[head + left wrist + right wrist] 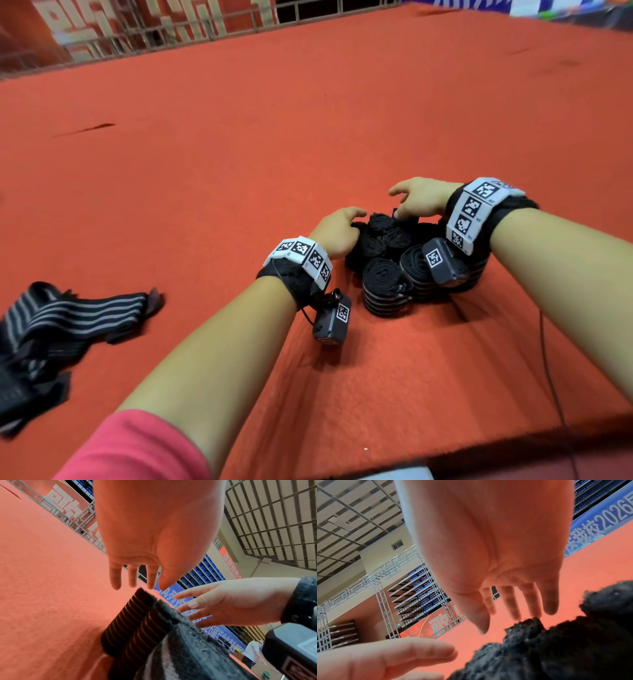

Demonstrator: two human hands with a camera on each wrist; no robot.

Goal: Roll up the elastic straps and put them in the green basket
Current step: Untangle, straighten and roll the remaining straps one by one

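Rolled straps (387, 260) btwn both hands' fingers (356, 214)

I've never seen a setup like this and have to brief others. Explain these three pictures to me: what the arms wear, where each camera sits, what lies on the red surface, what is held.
No machine here: a person works with bare hands. Each wrist carries a band of black-and-white square markers and a small camera. The wide picture comes from a head-worn camera; the other two look along each palm from the wrists.

On the red cloth stands a cluster of rolled straps, black with pale stripes. At the left edge lie unrolled straps in a loose heap. No green basket shows in any view.

The left hand and right hand reach over the rolls from either side. In the wrist views the fingers are fairly straight. Neither hand plainly grips anything; whether they touch the rolls is unclear.
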